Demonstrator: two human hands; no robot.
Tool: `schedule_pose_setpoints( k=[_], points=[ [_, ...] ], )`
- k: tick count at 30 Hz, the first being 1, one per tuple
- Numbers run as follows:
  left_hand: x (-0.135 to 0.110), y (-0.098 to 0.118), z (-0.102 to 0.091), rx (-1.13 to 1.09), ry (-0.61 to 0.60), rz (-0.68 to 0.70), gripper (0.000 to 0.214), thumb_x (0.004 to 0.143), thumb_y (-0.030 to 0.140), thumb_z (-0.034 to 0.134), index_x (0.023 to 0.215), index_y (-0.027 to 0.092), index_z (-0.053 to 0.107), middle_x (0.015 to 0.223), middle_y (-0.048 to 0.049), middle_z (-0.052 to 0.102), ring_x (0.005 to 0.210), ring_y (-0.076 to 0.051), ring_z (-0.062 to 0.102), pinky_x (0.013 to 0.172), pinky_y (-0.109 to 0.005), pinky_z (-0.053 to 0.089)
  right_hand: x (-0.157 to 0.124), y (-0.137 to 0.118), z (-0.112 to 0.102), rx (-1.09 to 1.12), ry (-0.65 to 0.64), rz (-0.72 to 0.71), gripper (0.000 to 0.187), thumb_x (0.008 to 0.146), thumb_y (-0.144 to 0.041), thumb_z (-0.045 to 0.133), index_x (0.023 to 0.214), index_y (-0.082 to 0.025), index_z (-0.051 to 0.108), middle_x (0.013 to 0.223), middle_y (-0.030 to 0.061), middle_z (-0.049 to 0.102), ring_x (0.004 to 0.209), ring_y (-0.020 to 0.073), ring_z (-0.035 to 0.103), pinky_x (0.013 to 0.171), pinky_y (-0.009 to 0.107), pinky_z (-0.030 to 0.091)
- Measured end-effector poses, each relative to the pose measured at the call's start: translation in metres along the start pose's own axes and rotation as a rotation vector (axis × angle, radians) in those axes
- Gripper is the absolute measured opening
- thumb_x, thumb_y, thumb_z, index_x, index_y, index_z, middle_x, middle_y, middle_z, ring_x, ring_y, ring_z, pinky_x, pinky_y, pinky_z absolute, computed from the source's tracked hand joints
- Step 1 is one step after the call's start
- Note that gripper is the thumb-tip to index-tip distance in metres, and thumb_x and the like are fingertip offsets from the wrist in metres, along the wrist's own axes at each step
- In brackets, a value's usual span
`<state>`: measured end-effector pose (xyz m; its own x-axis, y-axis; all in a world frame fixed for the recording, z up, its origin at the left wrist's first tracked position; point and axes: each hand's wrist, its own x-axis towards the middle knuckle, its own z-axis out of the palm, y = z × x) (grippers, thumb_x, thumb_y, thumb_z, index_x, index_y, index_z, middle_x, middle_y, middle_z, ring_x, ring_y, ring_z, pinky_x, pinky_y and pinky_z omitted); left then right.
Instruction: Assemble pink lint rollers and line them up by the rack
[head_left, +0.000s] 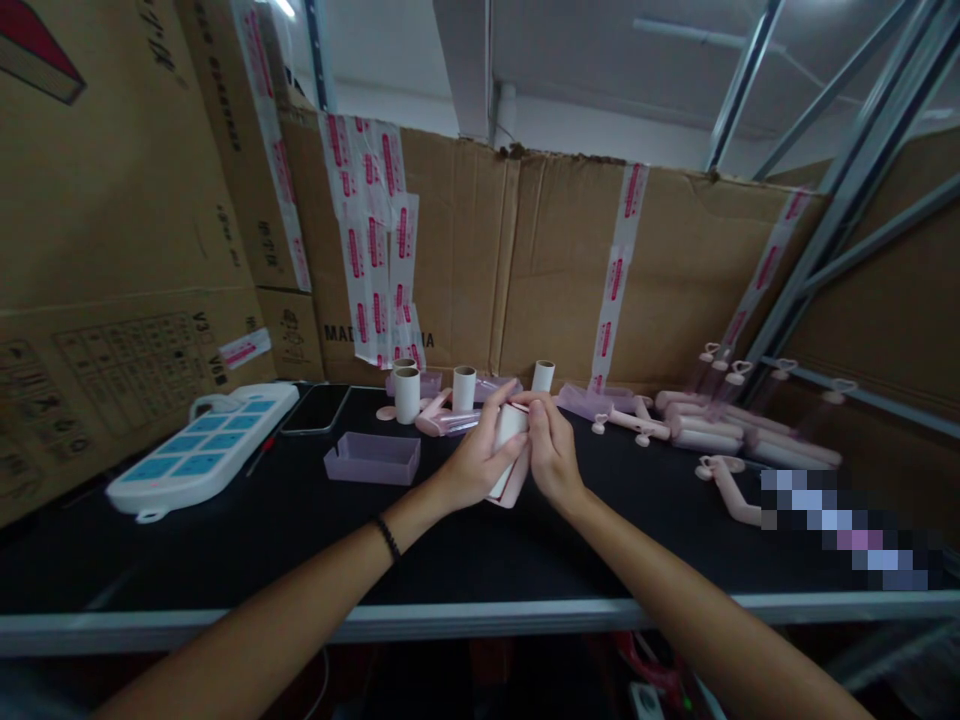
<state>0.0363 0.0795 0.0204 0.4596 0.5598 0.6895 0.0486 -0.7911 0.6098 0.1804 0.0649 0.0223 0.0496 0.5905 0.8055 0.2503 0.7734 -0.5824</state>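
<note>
Over the middle of the black table, my left hand (pixel 480 452) and my right hand (pixel 553 452) close round a lint roller (pixel 511 424). Its white sheet roll shows between my hands, with a pale pink part along its lower right side. My left thumb lies across the white roll. The right fingers are bent against its other side, and their tips are partly hidden. Behind my hands stand white paper rolls (pixel 407 396) with brown cardboard cores. Pink handle parts (pixel 430 414) and translucent purple covers (pixel 585 400) lie around them.
A purple cover (pixel 373 462) lies at left, near a black phone (pixel 317 410) and a white power strip (pixel 202 450). Several lint rollers (pixel 705 434) are piled at right, beside a loose pink handle (pixel 733 496). Cardboard walls (pixel 465 250) enclose the table's back and sides.
</note>
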Motion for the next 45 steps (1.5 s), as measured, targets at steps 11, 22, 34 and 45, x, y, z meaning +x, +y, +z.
schedule_pose_setpoints(
  k=[11, 22, 34, 45],
  points=[
    [0.003, -0.009, 0.004, -0.185, 0.159, -0.153, 0.057, 0.095, 0.039, 0.059, 0.148, 0.025, 0.042, 0.153, -0.0108, 0.046, 0.141, -0.029, 0.045, 0.122, -0.046, 0.033, -0.001, 0.006, 0.004, 0.017, -0.029, 0.039, 0.037, 0.107, -0.042, 0.035, 0.121, -0.022, 0.063, 0.118, 0.0069, 0.068, 0.11, 0.0208, 0.063, 0.098, 0.035, 0.047],
    [0.01, -0.022, -0.011, -0.544, 0.628, -0.48, 0.035, 0.08, 0.041, 0.075, 0.105, 0.022, 0.061, 0.1, -0.0011, 0.065, 0.088, -0.015, 0.065, 0.074, -0.023, 0.054, -0.002, 0.015, 0.003, -0.158, -0.384, 0.051, 0.048, 0.099, -0.044, 0.056, 0.141, -0.02, 0.057, 0.136, 0.0121, 0.063, 0.119, 0.0253, 0.061, 0.106, 0.04, 0.045],
    [0.008, -0.019, -0.014, -0.683, 0.589, -0.634, 0.043, 0.076, 0.04, 0.082, 0.11, 0.022, 0.062, 0.08, -0.0006, 0.069, 0.065, -0.015, 0.067, 0.062, -0.027, 0.055, 0.051, 0.081, -0.101, -0.658, -0.058, 0.115, 0.026, 0.093, -0.033, 0.056, 0.098, -0.016, 0.076, 0.094, 0.0121, 0.074, 0.081, 0.0232, 0.065, 0.078, 0.038, 0.052],
    [0.012, -0.01, -0.024, -0.856, 0.723, -0.645, 0.04, 0.077, 0.048, 0.077, 0.096, 0.016, 0.063, 0.065, -0.001, 0.065, 0.053, -0.015, 0.063, 0.051, -0.026, 0.052, 0.046, 0.109, -0.069, -0.708, -0.447, 0.016, 0.017, 0.089, -0.019, 0.065, 0.101, -0.02, 0.077, 0.097, 0.0094, 0.072, 0.096, 0.0236, 0.065, 0.09, 0.039, 0.05]
  ],
)
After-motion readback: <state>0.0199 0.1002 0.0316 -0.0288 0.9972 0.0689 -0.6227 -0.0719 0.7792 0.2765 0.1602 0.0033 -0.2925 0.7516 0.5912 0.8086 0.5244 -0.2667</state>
